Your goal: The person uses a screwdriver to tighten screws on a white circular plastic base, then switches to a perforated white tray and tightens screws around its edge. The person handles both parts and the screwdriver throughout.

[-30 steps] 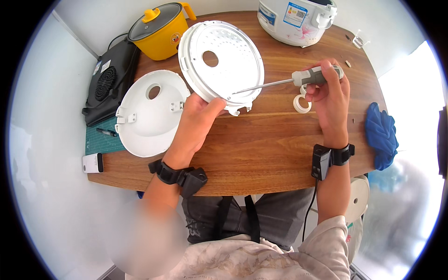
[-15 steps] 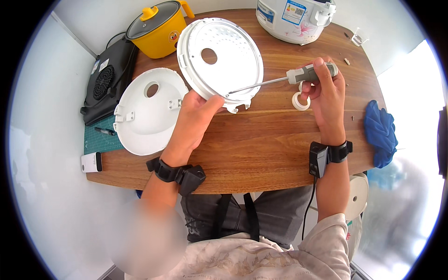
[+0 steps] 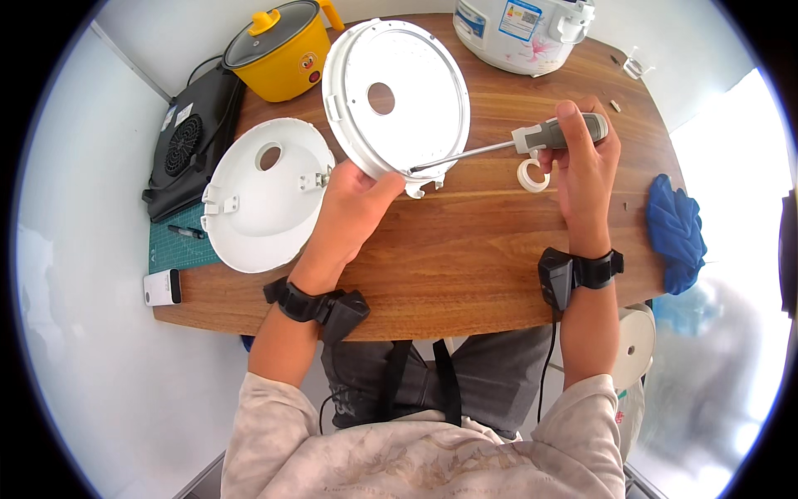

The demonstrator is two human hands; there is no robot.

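My left hand (image 3: 356, 202) grips the lower edge of a round white lid part (image 3: 405, 129), which has a hole in it and is held tilted above the table. In my right hand (image 3: 584, 166) is a screwdriver (image 3: 480, 151), its grey handle wrapped by the fingers. The tip of its shaft meets the lid part's lower rim, close to my left thumb. Left of that hand lies a second white domed shell (image 3: 259, 208), inside up, with a hole and small hinge brackets. Just left of my right hand, a white ring (image 3: 533, 175) rests on the wood.
Behind stand a yellow electric pot (image 3: 285, 62) and a white rice cooker body (image 3: 511, 41). A black induction cooker (image 3: 187, 137) and a green cutting mat (image 3: 179, 241) with a pen (image 3: 185, 232) lie left. A blue cloth (image 3: 674, 237) sits at the table's (image 3: 465, 274) right edge.
The lid part has turned more upright and shifted slightly. My right hand has rotated a little with the screwdriver, whose tip stays at the lid's lower rim.
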